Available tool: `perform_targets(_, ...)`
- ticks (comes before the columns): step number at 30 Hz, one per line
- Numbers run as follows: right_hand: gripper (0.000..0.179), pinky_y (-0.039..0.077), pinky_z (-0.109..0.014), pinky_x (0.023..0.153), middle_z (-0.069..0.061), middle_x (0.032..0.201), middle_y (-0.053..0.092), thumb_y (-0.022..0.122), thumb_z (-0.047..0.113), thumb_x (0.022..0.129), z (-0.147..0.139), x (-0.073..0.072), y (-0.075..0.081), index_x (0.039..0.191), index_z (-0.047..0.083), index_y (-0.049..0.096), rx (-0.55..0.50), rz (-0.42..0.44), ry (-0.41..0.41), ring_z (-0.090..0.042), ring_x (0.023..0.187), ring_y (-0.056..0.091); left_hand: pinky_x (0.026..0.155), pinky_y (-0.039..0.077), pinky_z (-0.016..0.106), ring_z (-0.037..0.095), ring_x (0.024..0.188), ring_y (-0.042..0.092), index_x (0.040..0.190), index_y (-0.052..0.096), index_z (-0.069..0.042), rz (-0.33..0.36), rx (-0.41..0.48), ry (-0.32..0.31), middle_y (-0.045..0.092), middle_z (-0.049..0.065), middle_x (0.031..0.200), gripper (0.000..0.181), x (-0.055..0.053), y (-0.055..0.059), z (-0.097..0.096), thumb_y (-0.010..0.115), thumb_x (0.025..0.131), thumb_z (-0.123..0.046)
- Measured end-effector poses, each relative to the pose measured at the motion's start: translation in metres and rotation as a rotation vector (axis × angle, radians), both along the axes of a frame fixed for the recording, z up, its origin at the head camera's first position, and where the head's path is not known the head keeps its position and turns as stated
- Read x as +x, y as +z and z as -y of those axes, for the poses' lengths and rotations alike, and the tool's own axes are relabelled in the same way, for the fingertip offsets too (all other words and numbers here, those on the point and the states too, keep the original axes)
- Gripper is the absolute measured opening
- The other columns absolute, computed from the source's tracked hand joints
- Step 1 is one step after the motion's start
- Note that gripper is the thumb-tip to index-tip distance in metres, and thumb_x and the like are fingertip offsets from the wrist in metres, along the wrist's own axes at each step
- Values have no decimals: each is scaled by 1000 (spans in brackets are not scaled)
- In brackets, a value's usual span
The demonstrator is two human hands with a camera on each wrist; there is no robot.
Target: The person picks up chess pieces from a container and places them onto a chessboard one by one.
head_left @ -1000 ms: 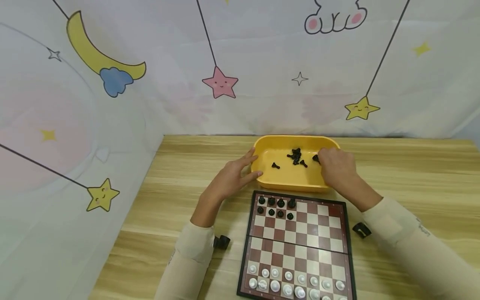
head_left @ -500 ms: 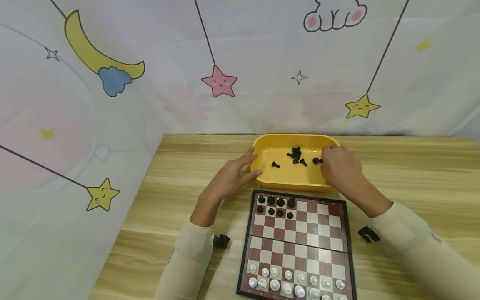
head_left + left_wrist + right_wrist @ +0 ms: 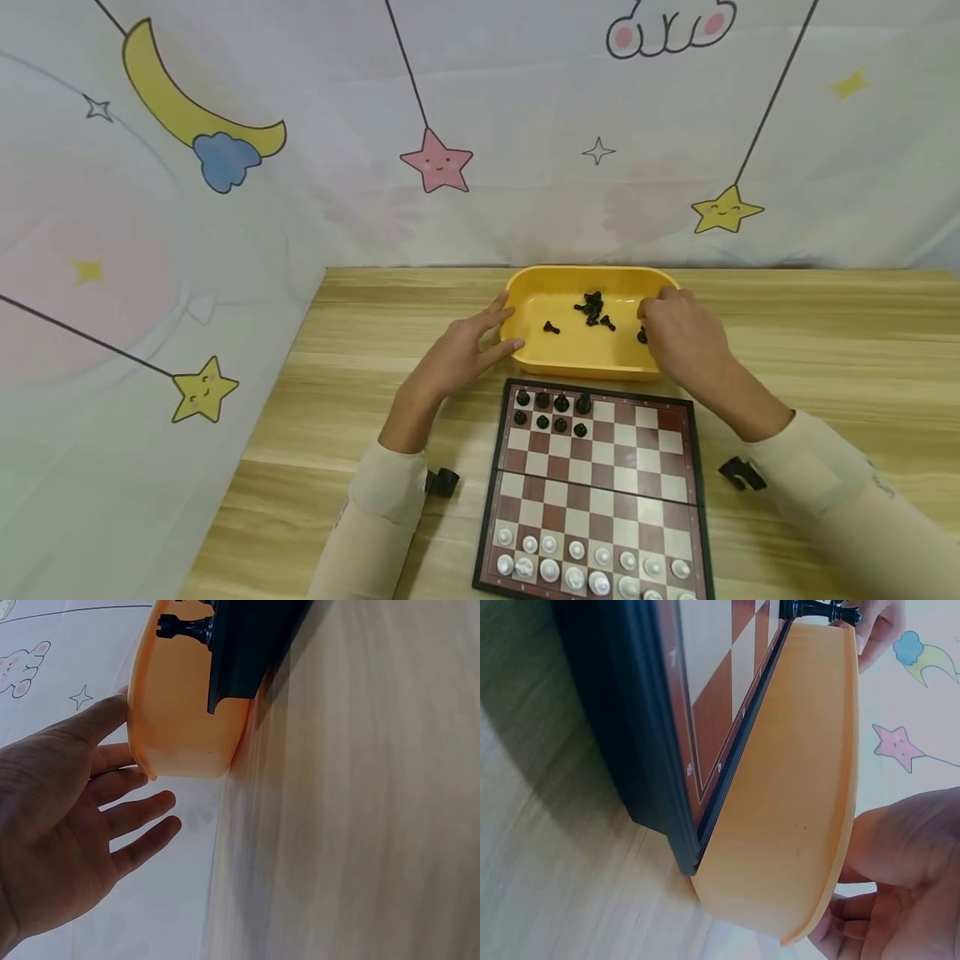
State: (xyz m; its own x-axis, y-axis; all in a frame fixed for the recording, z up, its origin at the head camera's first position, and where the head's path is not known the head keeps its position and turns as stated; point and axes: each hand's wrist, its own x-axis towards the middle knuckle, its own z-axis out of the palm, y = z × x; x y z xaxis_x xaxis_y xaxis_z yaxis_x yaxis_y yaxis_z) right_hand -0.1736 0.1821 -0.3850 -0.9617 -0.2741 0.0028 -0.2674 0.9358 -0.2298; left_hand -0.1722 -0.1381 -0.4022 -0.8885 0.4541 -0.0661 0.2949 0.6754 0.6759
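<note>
A yellow plastic tray (image 3: 581,369) stands behind the chessboard (image 3: 615,458). Inside it lie several black chess pieces (image 3: 592,308), most in a small heap. My right hand (image 3: 686,333) reaches over the tray's right end with curled fingers, pinching a black chess piece (image 3: 642,337) mostly hidden under them. At the left end, my left hand (image 3: 465,354) rests its spread fingers and thumb against the rim; in the left wrist view, the same hand (image 3: 67,795) touches the tray (image 3: 187,727) with loosely extended fingers. Two short rows of black pieces (image 3: 561,403) stand on the board's far left.
White chess pieces (image 3: 575,577) fill two rows along the near side of the board. Black curved wrist attachments (image 3: 742,473) show beside both sleeves. A white printed cloth (image 3: 525,217) hangs behind the wooden table (image 3: 825,333).
My right hand has shifted slightly right, and the black chess piece at its fingers has turned and moved nearer the tray's front. The left hand stays at the rim.
</note>
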Motion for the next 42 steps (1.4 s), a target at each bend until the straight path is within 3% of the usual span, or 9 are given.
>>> perform_targets(11,6,57,-42,62,-23,85,66,72,-8,94,-6,3,-1,90,-6,76,-110,-39,87,-32,76,63,125,37,49,30,155,40,161,46,-5,-15,-9,0,23,1,176,67,1,0,0,66,107,-40)
perform_targets(16,7,58,-41,65,-24,88,66,70,-8,96,-4,9,2,95,-7,77,-133,-57,93,-33,77,64,126,37,48,28,157,37,162,44,-6,7,-11,0,21,-2,176,68,1,-1,1,65,107,-40)
perform_targets(21,13,61,-45,69,-26,103,68,71,-5,97,-4,21,13,108,-7,77,-185,-139,104,-35,84,69,125,37,48,29,157,38,160,46,-5,-12,-5,-2,23,0,176,67,1,-1,0,66,106,-39)
perform_targets(25,13,60,-44,66,-23,102,68,72,-4,97,-2,34,23,109,-7,77,-217,-184,132,-34,81,67,126,37,48,29,157,37,161,45,-6,3,-4,0,22,0,176,67,1,-1,-1,66,107,-39)
perform_targets(33,16,59,-38,65,-18,103,67,74,0,97,6,56,38,112,-3,78,-207,-165,165,-26,79,66,126,37,49,30,156,39,161,45,-6,10,-2,6,22,-2,176,67,1,-2,1,66,107,-39)
perform_targets(42,26,57,-32,59,-13,105,71,79,1,93,10,74,40,119,3,76,-187,-208,230,-20,76,67,126,37,48,29,157,37,160,46,-5,-8,-2,-7,24,1,176,67,-1,0,-1,67,106,-38)
